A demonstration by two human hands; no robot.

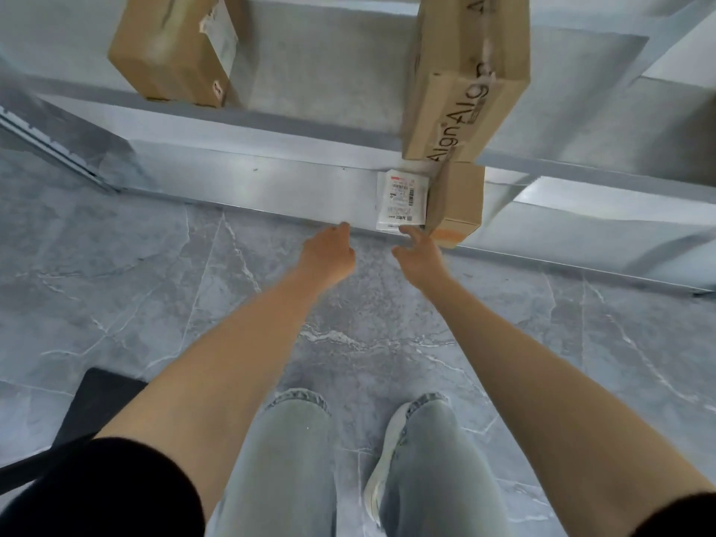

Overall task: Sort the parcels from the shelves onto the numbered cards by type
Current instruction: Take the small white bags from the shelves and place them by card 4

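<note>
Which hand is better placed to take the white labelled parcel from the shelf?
Probably the right hand: its spread fingers are at the front edge of the white parcel; the left hand reaches bare shelf beside it.

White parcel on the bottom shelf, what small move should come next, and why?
Probably pinch the near edge of the white parcel with the right hand: its open fingers are at that edge, while the left hand hovers beside, holding nothing.

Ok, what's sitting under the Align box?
On the shelf below the Align box: a small brown box and a white labelled packet beside it. The brown box's far end is covered.
</note>
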